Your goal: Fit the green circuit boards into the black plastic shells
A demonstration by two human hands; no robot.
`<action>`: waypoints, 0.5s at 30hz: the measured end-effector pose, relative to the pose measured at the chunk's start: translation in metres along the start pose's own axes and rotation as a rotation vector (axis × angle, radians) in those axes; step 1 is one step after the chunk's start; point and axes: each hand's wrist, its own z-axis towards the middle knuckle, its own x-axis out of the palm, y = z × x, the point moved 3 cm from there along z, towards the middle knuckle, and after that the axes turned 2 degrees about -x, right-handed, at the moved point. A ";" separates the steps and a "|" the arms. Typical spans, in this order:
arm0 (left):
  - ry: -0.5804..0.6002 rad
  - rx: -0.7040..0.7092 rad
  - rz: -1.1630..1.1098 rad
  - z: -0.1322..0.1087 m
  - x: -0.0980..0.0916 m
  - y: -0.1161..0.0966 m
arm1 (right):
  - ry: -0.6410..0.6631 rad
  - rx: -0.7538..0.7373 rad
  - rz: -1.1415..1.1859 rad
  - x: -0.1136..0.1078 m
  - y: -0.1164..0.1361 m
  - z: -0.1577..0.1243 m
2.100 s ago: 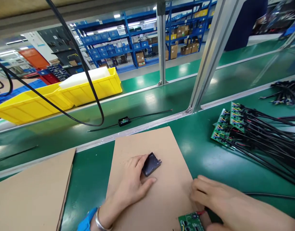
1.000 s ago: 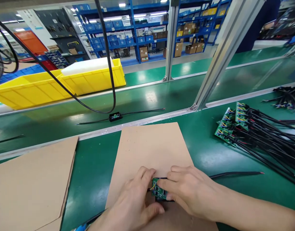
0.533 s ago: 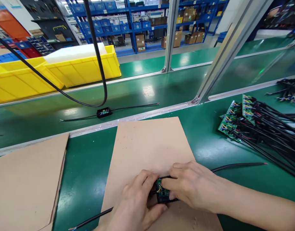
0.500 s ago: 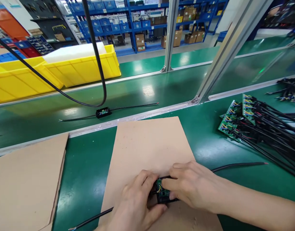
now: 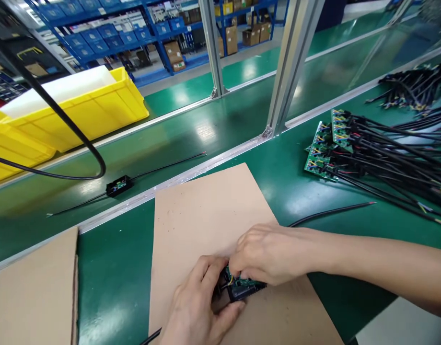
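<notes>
Where right hand [image 5: 267, 254] half-covers circuit board [image 5: 242, 282] | fingers [image 5: 237, 263] partly hidden

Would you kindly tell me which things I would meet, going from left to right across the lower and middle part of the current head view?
Cardboard at the left edge → open black case on the strip behind → left hand → right hand → green circuit boards with black cables.
</notes>
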 end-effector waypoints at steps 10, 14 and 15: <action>0.030 0.006 0.024 0.005 -0.005 -0.006 | 0.216 -0.114 0.080 -0.016 -0.007 0.018; 0.046 -0.042 0.000 0.005 -0.008 -0.011 | 0.241 -0.112 0.147 -0.022 -0.009 0.022; 0.049 -0.051 -0.003 0.004 -0.008 -0.011 | 0.245 -0.116 0.166 -0.023 -0.009 0.023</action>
